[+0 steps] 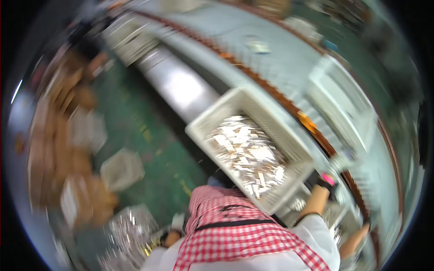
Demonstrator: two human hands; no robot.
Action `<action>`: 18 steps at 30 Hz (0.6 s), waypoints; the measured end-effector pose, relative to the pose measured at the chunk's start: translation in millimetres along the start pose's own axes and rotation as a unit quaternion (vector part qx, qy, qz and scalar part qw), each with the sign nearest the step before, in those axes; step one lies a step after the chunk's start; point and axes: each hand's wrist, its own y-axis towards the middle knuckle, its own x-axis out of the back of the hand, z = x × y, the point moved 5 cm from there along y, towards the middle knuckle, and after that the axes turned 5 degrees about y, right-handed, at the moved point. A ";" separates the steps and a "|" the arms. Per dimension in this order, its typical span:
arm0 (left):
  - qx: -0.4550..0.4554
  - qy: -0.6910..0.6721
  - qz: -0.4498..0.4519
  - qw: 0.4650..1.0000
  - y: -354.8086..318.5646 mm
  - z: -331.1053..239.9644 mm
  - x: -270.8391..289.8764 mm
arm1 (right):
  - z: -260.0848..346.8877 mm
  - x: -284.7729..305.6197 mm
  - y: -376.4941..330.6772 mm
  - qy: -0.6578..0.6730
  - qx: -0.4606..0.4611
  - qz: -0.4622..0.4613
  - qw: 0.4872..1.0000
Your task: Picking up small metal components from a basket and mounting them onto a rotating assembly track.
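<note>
A white plastic crate point(205, 122) stands tilted across the middle of the view, full of small white and silvery flat pieces point(246, 151). My right hand point(326, 184) reaches out beside its right corner, dark over the palm with a bright pink patch. Blur hides its fingers, so its grip is unclear. Low on the left, my left hand point(171, 235) hangs by my apron, near a clear plastic bag point(131, 228) with shiny contents. Its fingers are smeared, and whether it holds anything does not show.
A shiny metal surface point(178, 83) runs up to a stack of pale crates point(129, 38). Cardboard boxes point(58, 149) line the left over a green floor point(135, 122). A white tray point(341, 99) lies on the long bench at right. Another person's arm point(355, 241) shows at lower right.
</note>
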 end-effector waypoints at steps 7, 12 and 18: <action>-0.110 -0.340 -0.044 0.933 75.5 15.2 -2.2 | 24.0 -23.9 -31.8 0.841 -0.169 -0.197 0.474; 0.107 -0.313 0.069 0.941 66.9 33.3 -25.2 | 58.0 38.7 -15.5 0.799 -0.280 -0.201 0.493; 0.192 -0.580 -0.074 0.788 85.1 -11.4 22.5 | 68.0 28.6 24.6 0.827 -0.184 -0.164 0.505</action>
